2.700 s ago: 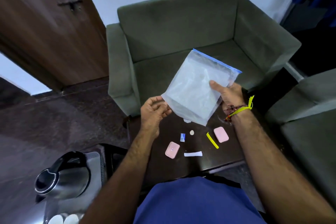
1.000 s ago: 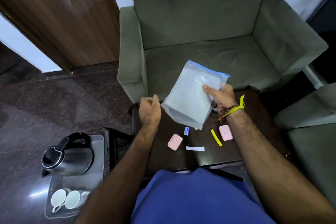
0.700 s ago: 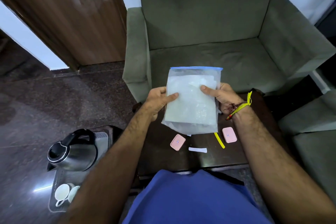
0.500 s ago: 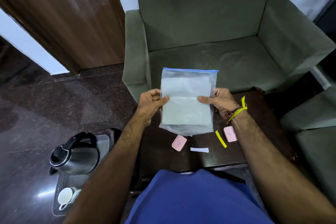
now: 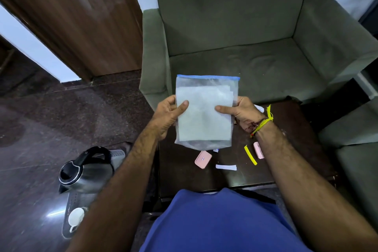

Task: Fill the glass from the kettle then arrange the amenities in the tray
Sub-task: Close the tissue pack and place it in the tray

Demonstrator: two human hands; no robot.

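Note:
A clear plastic zip bag point(image 5: 204, 112) with a blue top strip and white sheets inside is held upright above the dark table point(image 5: 184, 178). My left hand point(image 5: 166, 115) grips its left edge and my right hand point(image 5: 241, 109) grips its right edge, thumbs on the front. On the table lie a pink soap packet point(image 5: 203, 159), a second pink packet point(image 5: 258, 150) partly behind my right forearm, a yellow strip point(image 5: 250, 154) and a white sachet point(image 5: 226, 167). A steel kettle point(image 5: 86, 172) stands on a grey tray point(image 5: 117, 154) on the floor at lower left, with a white cup point(image 5: 76, 218).
A green armchair point(image 5: 245, 47) stands right behind the table. A second green seat point(image 5: 356, 149) is at the right. A wooden door point(image 5: 71, 16) is at upper left above the dark polished floor point(image 5: 41, 129).
My left hand, free one second ago, has taken hold of the bag's left edge. The bag has turned from tilted to upright and square between both hands.

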